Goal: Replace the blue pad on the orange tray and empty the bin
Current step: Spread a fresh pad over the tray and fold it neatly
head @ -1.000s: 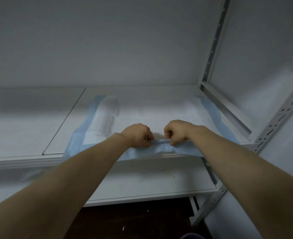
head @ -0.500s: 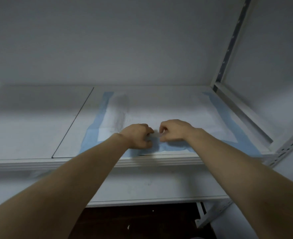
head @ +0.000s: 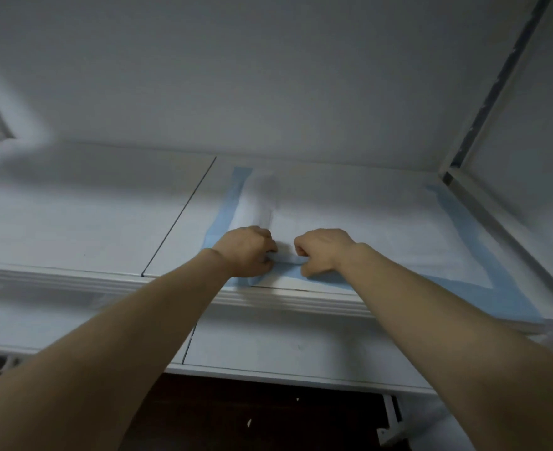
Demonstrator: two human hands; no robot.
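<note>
Left hand (head: 247,250) and right hand (head: 322,250) pinch the thin, blue-bordered white pad's (head: 382,229) near edge; fingertips hidden.

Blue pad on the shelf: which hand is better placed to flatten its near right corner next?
Probably the right hand. It pinches the blue pad at its near edge, on the side toward that corner. The left hand grips nearer the pad's left end and would have to reach across the right hand.

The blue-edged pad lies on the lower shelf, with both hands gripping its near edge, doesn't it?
Not quite. The head view shows the blue-edged pad on the upper shelf; the left hand and right hand do grip its near edge.
</note>
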